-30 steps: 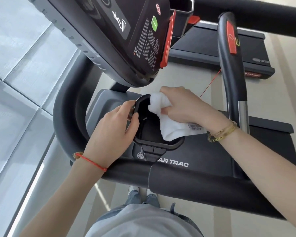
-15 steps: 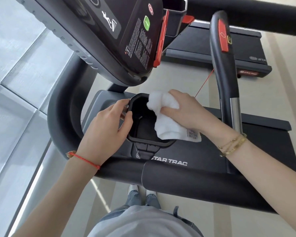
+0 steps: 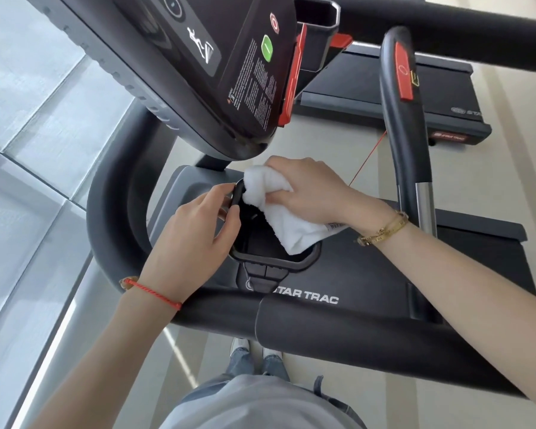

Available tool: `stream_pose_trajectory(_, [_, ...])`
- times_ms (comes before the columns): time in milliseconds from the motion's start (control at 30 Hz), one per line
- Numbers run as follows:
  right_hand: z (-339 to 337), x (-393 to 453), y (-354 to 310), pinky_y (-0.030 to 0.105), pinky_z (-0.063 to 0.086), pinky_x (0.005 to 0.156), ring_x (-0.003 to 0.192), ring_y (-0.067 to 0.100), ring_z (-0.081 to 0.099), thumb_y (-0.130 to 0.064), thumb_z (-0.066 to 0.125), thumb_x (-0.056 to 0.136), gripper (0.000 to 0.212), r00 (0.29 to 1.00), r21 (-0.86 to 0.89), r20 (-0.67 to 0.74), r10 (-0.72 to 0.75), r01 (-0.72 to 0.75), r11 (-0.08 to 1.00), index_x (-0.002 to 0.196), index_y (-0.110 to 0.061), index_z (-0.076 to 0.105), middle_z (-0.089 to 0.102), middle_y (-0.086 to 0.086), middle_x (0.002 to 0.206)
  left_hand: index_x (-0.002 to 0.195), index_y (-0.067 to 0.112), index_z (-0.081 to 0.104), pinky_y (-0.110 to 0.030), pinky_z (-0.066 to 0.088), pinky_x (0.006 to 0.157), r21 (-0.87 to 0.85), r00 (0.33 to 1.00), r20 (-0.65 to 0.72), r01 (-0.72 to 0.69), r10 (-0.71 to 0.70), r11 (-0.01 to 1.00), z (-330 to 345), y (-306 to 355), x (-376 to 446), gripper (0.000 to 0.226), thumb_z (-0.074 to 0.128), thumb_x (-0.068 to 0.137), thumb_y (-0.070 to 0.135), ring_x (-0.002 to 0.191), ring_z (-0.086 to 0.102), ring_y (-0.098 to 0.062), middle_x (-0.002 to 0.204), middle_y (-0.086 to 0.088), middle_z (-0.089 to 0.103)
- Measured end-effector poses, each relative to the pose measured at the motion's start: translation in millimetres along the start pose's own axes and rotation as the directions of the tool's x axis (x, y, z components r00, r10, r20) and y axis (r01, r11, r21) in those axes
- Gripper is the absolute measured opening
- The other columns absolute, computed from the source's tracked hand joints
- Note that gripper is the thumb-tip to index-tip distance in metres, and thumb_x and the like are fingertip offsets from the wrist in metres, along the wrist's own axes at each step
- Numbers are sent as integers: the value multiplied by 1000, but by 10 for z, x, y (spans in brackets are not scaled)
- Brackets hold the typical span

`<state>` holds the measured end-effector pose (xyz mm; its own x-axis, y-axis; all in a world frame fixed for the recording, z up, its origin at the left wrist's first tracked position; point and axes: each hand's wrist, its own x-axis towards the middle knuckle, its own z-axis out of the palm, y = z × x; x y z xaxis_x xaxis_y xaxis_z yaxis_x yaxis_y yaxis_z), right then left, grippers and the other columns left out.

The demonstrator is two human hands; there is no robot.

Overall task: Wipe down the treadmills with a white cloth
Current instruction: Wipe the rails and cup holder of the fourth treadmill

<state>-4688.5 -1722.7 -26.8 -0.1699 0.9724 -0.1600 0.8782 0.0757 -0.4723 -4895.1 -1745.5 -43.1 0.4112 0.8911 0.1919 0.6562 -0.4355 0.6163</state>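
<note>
Right hand (image 3: 307, 193) bunched tight around the white cloth (image 3: 279, 212), fingers closed over the wad at its top, loose tail hanging down across the mouth of the black cup holder (image 3: 273, 258) with a small label showing near the wrist. Left hand (image 3: 192, 239) pinched on the holder's left rim, thumb inside the lip and fingers outside, steadying it. Compared with a second ago, cloth wad pushed up and leftward, from the right side of the opening to the far upper corner beside the left fingertips; left grip unmoved on the rim. Probably a sweep around the rim's inner edge, now reaching the corner under the overhanging console (image 3: 198, 72). Interior of the well largely shadowed, so cleanliness impossible to judge. Beyond the holder: treadmill (image 3: 384, 274) deck cover with STAR TRAC lettering, front crossbar just below both wrists, upright handlebar (image 3: 396, 119) with red button to the right, a second treadmill further off. Plenty of surface apparently still to wipe.
</note>
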Motion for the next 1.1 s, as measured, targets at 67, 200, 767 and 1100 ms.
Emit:
stream_pose_trajectory(67, [16, -117, 30, 33, 36, 65, 85, 21, 55, -34, 60, 91, 25, 996, 117, -48, 73, -67, 991, 113, -24, 53, 62, -3, 93, 130, 14, 55, -37, 55, 81, 1, 1000, -1, 10, -10, 1000, 2, 1, 7, 38, 48, 95, 29, 92, 66, -17, 104, 0, 69])
stream_pose_trajectory(200, [134, -503, 8, 27, 41, 65, 86, 11, 55, -26, 52, 96, 30, 946, 479, -62, 317, -250, 841, 123, -24, 40, 56, -8, 98, 130, 14, 56, -30, 52, 81, -4, 1000, 6, 13, -13, 1000, 10, 2, 15, 42, 45, 94, 32, 92, 66, -15, 104, 2, 68])
stream_pose_trajectory(767, [113, -512, 1, 31, 51, 78, 96, 19, 60, -26, 51, 98, 29, 934, 529, -47, 353, -277, 802, 121, -10, 44, 60, 5, 109, 131, 15, 56, -23, 44, 80, 50, 1000, 9, 25, -26, 998, 34, -16, 17, 36, 48, 97, 26, 93, 66, -15, 103, 1, 69])
stream_pose_trajectory(1100, [256, -1121, -41, 12, 35, 105, 123, -9, 44, -23, 37, 105, 53, 967, 620, -66, 246, -154, 770, 153, -32, 17, 44, -18, 142, 129, 16, 55, -28, 48, 80, -14, 998, 53, -30, 31, 999, 4, -102, 33, 35, 48, 98, 30, 88, 61, -11, 102, 11, 61])
